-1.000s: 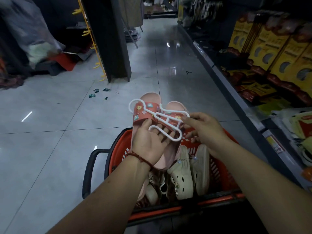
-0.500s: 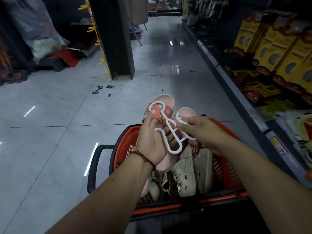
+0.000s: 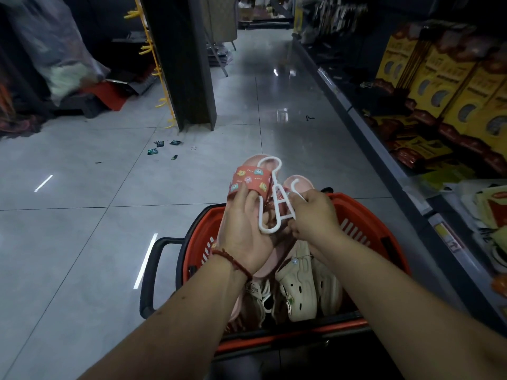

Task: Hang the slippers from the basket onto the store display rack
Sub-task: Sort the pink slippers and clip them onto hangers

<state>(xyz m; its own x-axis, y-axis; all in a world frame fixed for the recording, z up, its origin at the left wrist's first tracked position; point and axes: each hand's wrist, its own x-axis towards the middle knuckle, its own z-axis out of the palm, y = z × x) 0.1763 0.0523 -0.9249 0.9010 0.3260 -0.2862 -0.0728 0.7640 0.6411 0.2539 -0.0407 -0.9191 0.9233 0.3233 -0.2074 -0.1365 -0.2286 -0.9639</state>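
Above the red basket (image 3: 365, 215), left hand (image 3: 244, 237) grips pink slippers (image 3: 248, 179), right hand (image 3: 315, 218) pinches a white hanger (image 3: 271, 159), seemingly fitting it before the pair gets hung.

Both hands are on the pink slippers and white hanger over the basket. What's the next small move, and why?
Probably finish seating the white hanger on the pink slippers: right hand pushes it in while left hand steadies the pair. The hanger seems only partly hooked into one strap, and the pair is over the orange basket.
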